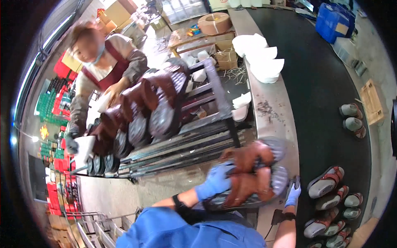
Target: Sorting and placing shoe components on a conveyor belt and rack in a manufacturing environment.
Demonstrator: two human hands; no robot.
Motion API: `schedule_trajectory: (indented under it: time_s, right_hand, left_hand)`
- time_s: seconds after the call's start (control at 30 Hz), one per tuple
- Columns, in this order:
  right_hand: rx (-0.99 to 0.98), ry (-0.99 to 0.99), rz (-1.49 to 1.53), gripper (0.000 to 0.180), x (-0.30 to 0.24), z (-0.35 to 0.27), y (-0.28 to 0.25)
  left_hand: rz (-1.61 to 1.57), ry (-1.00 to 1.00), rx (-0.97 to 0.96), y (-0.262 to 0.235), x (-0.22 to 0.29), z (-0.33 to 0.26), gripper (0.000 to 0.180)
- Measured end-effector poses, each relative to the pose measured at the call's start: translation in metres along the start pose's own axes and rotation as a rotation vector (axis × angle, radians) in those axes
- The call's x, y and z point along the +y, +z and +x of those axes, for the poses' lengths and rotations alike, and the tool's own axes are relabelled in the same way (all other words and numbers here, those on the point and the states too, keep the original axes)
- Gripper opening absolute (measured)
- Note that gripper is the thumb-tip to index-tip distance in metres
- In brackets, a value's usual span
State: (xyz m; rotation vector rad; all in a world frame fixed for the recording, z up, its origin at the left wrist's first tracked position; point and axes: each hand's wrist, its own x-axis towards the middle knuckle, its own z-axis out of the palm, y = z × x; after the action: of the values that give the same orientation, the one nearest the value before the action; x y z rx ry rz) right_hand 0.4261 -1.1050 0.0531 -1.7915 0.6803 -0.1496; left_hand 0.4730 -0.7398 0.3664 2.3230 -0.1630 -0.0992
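Observation:
My left hand (219, 180), in a light-blue glove, grips a pair of brown strapped sandals (248, 177) with dark grey soles. The pair lies side by side and is blurred, held in front of my body and partly over the metal ledge. My right hand (293, 194), gloved in blue with dark fingertips, is at the ledge's edge beside the black belt. Its fingers are stretched out and I see nothing in them. Nearest to it on the belt is a grey-soled sandal with reddish straps (328, 182).
A metal rack (223, 103) bearing several dark brown sandals (165, 107) stands at left, with a person (109, 62) working behind it. White curved pieces (264, 62) sit on the metal ledge (277, 120). More sandals lie along the black belt (314, 124); a blue bin (335, 22) is beyond.

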Motion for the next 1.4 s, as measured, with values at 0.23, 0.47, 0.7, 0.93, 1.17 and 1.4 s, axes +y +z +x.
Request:
schedule_trajectory:
  time_s: [0.23, 0.47, 0.7, 0.93, 1.17, 1.4]
  right_hand:
    - [-0.058, -0.151, -0.263, 0.034, -0.056, -0.087, -0.048]
    - [0.025, -0.026, -0.186, 0.039, -0.081, -0.122, -0.093]
    - [0.135, -0.005, -0.222, 0.036, -0.100, -0.084, -0.116]
    - [-0.248, 0.221, 0.718, 0.042, -0.116, 0.030, -0.145]
    - [-0.300, 0.182, 0.340, 0.042, -0.113, 0.088, -0.081]
    - [-0.466, 0.269, 0.233, 0.047, -0.181, -0.053, -0.027]
  left_hand:
    - [-0.388, -0.384, 0.403, -0.099, -0.179, -0.083, 0.018]
    - [1.044, -0.221, 0.156, -0.144, -0.301, 0.080, 0.042]
    - [0.686, -0.049, -0.337, -0.004, -0.047, 0.167, 0.047]
    - [0.285, -0.663, -0.145, -0.009, -0.114, 0.146, 0.052]
    - [0.327, -0.630, 0.901, -0.063, -0.186, -0.082, 0.026]
    - [0.205, -1.016, 1.292, -0.097, -0.188, -0.368, 0.017]
